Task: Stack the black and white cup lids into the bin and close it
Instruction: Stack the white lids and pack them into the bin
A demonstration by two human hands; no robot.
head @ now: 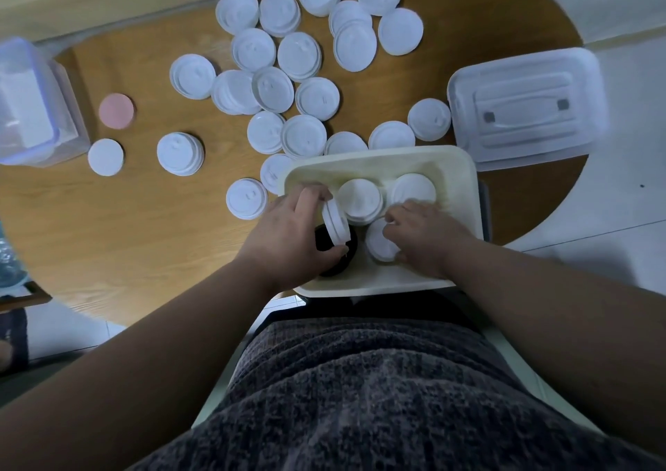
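Observation:
A cream bin (459, 171) sits at the near edge of the wooden table. Inside it stand white lid stacks (360, 200) and a black lid stack (337, 250) at its near left. My left hand (288, 240) reaches into the bin and grips a small stack of white lids (336, 226), tilted on edge above the black lids. My right hand (421, 236) rests on another white lid stack (380, 245) in the bin's near right part. Several loose white lids (299, 56) lie scattered across the table beyond the bin.
The bin's clear cover (526, 110) lies on the table to the right. A clear container (32, 106) stands at the far left, with a pink disc (116, 110) and a white disc (105, 157) beside it. My lap fills the bottom.

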